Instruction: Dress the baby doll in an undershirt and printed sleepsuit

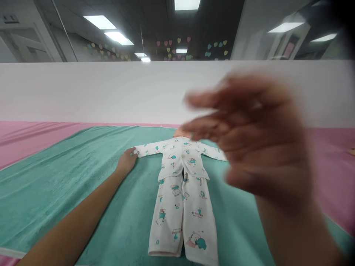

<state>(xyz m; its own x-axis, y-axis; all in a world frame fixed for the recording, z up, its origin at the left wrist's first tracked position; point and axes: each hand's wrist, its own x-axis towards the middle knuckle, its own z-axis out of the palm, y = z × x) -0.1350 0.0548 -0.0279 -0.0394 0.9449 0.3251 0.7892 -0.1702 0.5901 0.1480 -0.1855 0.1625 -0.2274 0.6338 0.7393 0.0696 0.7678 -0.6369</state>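
Shirt sleeve [212,151] pt. hidden behind v. blurry R hand [246,144].

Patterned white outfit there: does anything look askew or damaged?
Nothing stands out: the top and trousers lie fairly straight on the green cloth, with no visible stain or tear. The left hand touches one cuff.

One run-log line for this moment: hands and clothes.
left hand: touching sleeve | right hand: raised, open, blurred | shirt, pants: flat on green sheet
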